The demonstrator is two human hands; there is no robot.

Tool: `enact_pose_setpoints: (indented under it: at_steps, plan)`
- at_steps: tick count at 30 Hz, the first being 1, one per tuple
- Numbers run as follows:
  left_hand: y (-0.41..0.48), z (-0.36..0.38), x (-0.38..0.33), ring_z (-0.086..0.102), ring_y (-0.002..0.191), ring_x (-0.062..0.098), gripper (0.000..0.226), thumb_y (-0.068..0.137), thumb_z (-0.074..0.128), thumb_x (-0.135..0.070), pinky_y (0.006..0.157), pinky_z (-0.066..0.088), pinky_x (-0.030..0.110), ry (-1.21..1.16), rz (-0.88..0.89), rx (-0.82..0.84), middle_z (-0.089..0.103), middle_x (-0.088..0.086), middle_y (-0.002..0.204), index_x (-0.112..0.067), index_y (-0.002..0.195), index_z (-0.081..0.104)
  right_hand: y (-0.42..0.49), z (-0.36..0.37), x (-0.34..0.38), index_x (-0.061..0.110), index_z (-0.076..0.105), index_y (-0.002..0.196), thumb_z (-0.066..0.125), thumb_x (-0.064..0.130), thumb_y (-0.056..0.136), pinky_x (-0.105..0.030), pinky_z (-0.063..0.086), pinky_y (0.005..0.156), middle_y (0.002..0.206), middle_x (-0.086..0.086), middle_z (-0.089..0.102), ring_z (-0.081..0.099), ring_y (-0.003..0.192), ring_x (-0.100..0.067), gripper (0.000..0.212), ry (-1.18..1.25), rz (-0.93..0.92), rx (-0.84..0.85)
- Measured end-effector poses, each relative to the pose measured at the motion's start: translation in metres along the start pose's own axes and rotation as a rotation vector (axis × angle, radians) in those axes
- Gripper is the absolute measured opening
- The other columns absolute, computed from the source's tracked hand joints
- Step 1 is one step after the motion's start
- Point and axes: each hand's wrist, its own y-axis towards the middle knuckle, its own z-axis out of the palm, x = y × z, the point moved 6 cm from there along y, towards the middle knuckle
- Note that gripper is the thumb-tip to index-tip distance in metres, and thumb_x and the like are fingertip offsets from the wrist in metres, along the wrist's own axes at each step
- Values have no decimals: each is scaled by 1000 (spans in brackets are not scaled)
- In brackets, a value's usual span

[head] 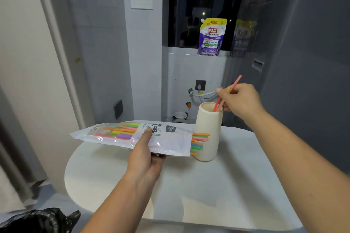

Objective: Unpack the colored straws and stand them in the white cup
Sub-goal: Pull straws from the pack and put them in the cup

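My left hand [144, 154] grips a clear plastic straw packet [166, 141] from below, thumb on top, holding it level above the white table [227, 185]. Colored straw ends [198, 142] in orange, pink, blue and green stick out of its open right end, next to the tall white cup [207, 132]. My right hand [239, 101] is above and right of the cup's rim and pinches pink and red straws [234, 83], whose lower ends are inside the cup. A yellow bit shows between the fingers.
A grey washing machine [303, 53] stands close on the right. A purple detergent pouch [211, 37] leans on the window sill behind. A hose and wall socket [200, 84] are behind the cup. A black plastic bag [41, 220] lies at bottom left.
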Motion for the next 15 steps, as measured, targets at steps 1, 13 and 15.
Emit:
enact_pose_setpoints:
  at_steps: [1,13,15]
  plan:
    - [0,0,0,79,87,26,26,95,69,-9,73,65,47,-1,2,-3,81,8,102,-17,119,65,0,2,-2,10,73,78,75,43,85,-48,63,74,73,-5,74,73,66,-23,34,5,8,9]
    - [1,4,-12,79,91,25,28,95,69,-11,83,62,51,-22,40,40,81,8,105,-18,122,65,-61,-9,-17,23,53,89,51,49,94,-32,39,64,84,6,57,57,81,-15,26,168,63,-339]
    - [-1,6,-14,79,94,25,31,95,69,-12,85,62,52,-11,62,63,80,7,108,-18,125,64,-83,2,-23,25,48,84,46,48,97,-31,37,61,82,6,57,55,76,-14,27,234,148,-301]
